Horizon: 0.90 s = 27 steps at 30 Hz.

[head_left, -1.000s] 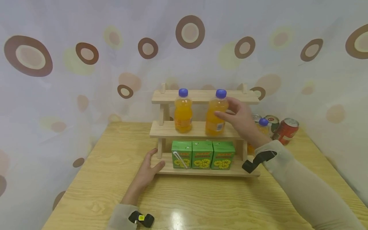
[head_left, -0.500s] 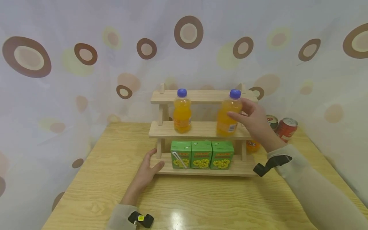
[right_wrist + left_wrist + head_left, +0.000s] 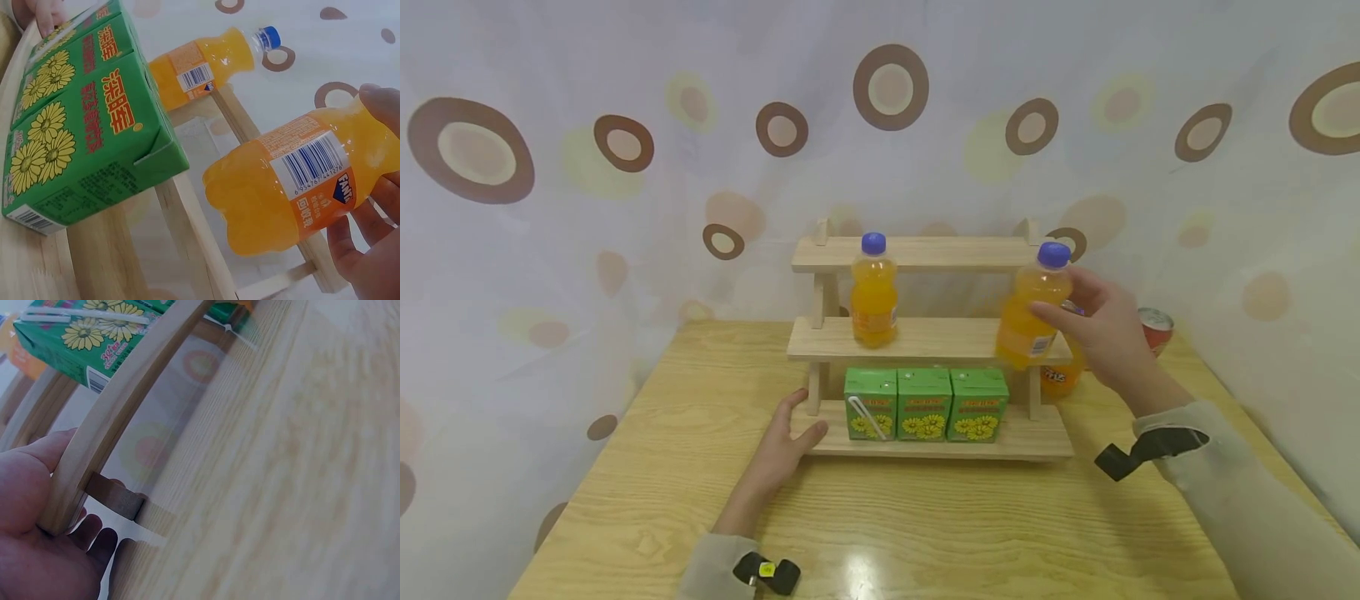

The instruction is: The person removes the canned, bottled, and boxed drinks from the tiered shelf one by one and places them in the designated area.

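My right hand [image 3: 1108, 333] holds an orange Fanta bottle [image 3: 1021, 329] with a blue cap around its upper part. Slightly tilted, the bottle overlaps the right end of the middle board in the head view; its barcode label [image 3: 311, 165] faces the right wrist camera. At the left end of the three-tier wooden shelf [image 3: 1037, 433], my left hand [image 3: 781, 450] grips the bottom board, thumb above and fingers below. A second Fanta bottle [image 3: 874, 312] stands on the middle board, left of centre. Three green drink boxes [image 3: 925, 408] line the bottom board, the left one with a straw.
Behind the shelf's right end, another Fanta bottle [image 3: 1060, 379] is partly hidden by the right hand. A red can [image 3: 1157, 327] lies farther right on the wooden table [image 3: 925, 525]. A patterned cloth [image 3: 955, 183] hangs behind.
My right hand has carried the Fanta bottle to the right along the middle board, tilting it slightly. My left hand stays at the shelf's left end.
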### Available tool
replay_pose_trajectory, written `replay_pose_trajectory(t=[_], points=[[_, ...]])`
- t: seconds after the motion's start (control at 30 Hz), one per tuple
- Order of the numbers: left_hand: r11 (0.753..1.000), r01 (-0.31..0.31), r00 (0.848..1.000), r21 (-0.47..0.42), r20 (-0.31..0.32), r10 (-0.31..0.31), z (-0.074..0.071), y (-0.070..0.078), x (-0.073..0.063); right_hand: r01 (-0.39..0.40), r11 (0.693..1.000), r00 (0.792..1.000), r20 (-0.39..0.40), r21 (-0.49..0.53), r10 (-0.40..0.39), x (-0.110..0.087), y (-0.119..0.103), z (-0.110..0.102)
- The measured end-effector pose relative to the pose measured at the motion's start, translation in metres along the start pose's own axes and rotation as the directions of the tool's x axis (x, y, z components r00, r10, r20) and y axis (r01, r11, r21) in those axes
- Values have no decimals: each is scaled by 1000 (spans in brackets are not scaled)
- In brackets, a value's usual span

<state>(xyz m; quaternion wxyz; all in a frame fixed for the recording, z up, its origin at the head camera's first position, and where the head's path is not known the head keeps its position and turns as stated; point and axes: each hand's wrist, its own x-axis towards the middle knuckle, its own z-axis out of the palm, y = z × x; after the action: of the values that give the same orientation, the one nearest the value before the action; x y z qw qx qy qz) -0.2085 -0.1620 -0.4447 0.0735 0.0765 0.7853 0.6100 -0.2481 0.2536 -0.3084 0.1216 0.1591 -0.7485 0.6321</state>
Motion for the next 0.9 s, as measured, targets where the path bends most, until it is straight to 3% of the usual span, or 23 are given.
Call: replay_pose_trajectory(t=[0.13,0.33,0.47,0.6,0.73,0.9], points=[[1000,0,1000,-3,1,0,0,-4,2,-9,1000,1000,-16,-4,9,-7,0,-9],[1000,-14,1000,0,-11,14,0,-26,13,-30,999,999,-35,33,31,-18,1,-20],[999,-28,999,21,-19,28,0,-35,16,-73,997,996,-53,2,73,-26,3,-30],[999,-29,999,24,-23,29,0,-35,16,-111,993,991,-78,-28,109,-34,6,-41],[1000,-18,1000,25,-18,18,-1,-34,16,-144,973,986,-108,-179,126,-41,10,-50],[1000,7,1000,11,-7,-7,0,-11,6,-147,930,985,-131,-338,108,-49,16,-60]])
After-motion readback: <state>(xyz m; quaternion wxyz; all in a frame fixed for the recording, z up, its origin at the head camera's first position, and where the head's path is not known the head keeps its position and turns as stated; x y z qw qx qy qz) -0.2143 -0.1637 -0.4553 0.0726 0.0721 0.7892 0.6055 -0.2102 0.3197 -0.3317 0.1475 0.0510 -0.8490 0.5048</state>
